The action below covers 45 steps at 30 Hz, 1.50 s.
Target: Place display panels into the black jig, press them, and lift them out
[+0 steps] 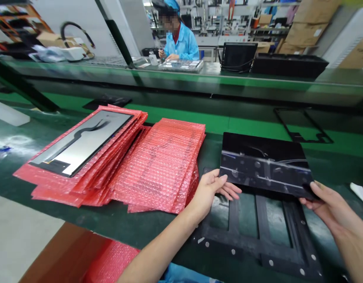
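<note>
Between my two hands a glossy black display panel is held tilted, its dark face reflecting ceiling lights. My left hand grips its near left corner with the thumb on top, the other fingers stretched out below. At the near right corner my right hand pinches the edge. Beneath the panel lies a black frame fixture with crossbars and several round metal spots; the panel hides its far part. Left of my hands are red bubble-wrap sleeves in two stacks. A silver-backed display panel with a dark ribbon cable rests on the left stack.
A thin black bezel frame lies at the back right. Across the bench a person in a blue coat works by a tray. A black monitor stands on the raised far bench. Below the front edge is a cardboard box with red bubble wrap.
</note>
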Motion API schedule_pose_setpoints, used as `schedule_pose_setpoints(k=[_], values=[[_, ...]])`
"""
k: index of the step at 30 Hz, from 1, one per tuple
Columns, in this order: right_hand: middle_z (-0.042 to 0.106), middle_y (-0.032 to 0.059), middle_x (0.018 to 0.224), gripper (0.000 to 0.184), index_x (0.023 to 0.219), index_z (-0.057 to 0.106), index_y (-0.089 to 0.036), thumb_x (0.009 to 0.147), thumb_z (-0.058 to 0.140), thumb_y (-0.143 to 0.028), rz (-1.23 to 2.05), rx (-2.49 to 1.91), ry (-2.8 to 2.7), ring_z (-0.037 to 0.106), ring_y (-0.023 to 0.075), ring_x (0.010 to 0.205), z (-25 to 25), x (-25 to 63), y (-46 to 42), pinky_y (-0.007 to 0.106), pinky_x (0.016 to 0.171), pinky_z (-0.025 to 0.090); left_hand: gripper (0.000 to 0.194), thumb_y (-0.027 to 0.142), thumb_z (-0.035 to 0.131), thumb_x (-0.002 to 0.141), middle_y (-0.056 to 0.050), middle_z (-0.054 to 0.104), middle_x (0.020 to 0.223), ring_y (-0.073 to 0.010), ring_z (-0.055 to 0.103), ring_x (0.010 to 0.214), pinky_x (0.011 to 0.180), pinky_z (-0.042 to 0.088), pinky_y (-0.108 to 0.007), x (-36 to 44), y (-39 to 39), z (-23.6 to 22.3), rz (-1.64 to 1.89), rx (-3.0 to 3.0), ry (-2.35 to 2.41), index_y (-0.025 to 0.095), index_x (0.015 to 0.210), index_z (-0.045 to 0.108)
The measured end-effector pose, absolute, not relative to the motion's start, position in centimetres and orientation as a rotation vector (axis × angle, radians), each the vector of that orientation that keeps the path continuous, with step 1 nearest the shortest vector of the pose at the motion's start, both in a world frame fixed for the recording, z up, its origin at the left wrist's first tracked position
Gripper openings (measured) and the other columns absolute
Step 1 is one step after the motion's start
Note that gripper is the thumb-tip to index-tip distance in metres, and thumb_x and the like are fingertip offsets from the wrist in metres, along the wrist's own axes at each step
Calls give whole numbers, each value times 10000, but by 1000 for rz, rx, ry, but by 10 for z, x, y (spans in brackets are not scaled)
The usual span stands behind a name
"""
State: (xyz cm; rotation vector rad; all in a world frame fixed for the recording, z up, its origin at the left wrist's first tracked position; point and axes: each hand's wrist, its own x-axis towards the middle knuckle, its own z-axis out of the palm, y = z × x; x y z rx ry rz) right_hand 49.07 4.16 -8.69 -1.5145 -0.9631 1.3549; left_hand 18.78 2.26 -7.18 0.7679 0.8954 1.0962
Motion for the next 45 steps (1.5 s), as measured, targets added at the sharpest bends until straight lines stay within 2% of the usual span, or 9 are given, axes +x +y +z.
schedule_pose_setpoints(k=[5, 9, 11, 14, 21, 27, 33, 37, 45], values=[[604, 53, 678, 336, 735, 726, -243, 537, 906, -446, 1305, -1369, -993, 566, 176, 520, -66, 468, 68, 259, 378, 430, 399, 456, 740, 804, -157, 778, 803, -200, 702, 609, 583, 486, -267, 184, 25, -72, 1275, 660, 894, 203, 746, 437], [604, 19, 718, 460, 748, 653, -208, 474, 927, -457, 1305, -1294, -1019, 565, 141, 559, -47, 430, 126, 220, 411, 431, 449, 539, 677, 832, -171, 784, 948, -221, 717, 711, 613, 487, -285, 179, 27, -67, 1405, 657, 851, 167, 1044, 543], [615, 18, 757, 388, 791, 628, -203, 621, 871, -453, 1289, -1293, -1035, 572, 134, 600, -47, 408, 159, 219, 465, 467, 604, 574, 665, 819, -162, 784, 921, -225, 708, 707, 615, 480, -290, 177, 27, -66, 1399, 664, 861, 141, 1215, 522], [636, 32, 850, 230, 900, 619, -166, 887, 702, -380, 1241, -1391, -1069, 584, 123, 665, -56, 380, 200, 231, 547, 506, 604, 578, 661, 809, -145, 773, 827, -211, 685, 660, 603, 460, -282, 174, 28, -68, 1332, 676, 906, 111, 1181, 573], [630, 85, 1136, 329, 1193, 614, -153, 967, 631, -391, 900, -1857, -1252, 635, 207, 959, -83, 390, 236, 401, 815, 571, 489, 550, 677, 810, -123, 753, 749, -183, 660, 616, 586, 437, -260, 174, 28, -71, 1255, 697, 932, 111, 1026, 661], [535, 124, 1360, 408, 1304, 572, -171, 963, 618, -390, 333, -2197, -1387, 478, 309, 1286, -98, 425, 243, 575, 1083, 376, 502, 572, 694, 797, -104, 750, 732, -170, 653, 609, 577, 417, -258, 178, 25, -73, 1213, 714, 893, 121, 1012, 656], [607, 106, 1248, 352, 1188, 628, -164, 950, 632, -423, 238, -2319, -1457, 545, 282, 1202, -102, 436, 253, 548, 1048, 411, 546, 597, 730, 735, -85, 742, 707, -159, 629, 572, 554, 388, -257, 180, 30, -85, 1166, 772, 908, 131, 1000, 628], [685, 125, 1122, 310, 1162, 635, -193, 872, 647, -302, 287, -2254, -1461, 630, 302, 1089, -81, 451, 251, 494, 946, 487, 533, 599, 719, 746, -81, 739, 723, -161, 627, 587, 559, 387, -262, 178, 33, -88, 1177, 869, 945, 138, 999, 629], [729, 55, 1115, 299, 970, 586, -262, 729, 630, -434, 370, -1691, -1801, 673, 286, 1083, -84, 496, 113, 387, 865, 555, 375, 430, 611, 899, -119, 743, 1037, -222, 688, 927, 724, 510, -308, 159, 16, -56, 1565, 1098, 1047, 175, 1174, 597]])
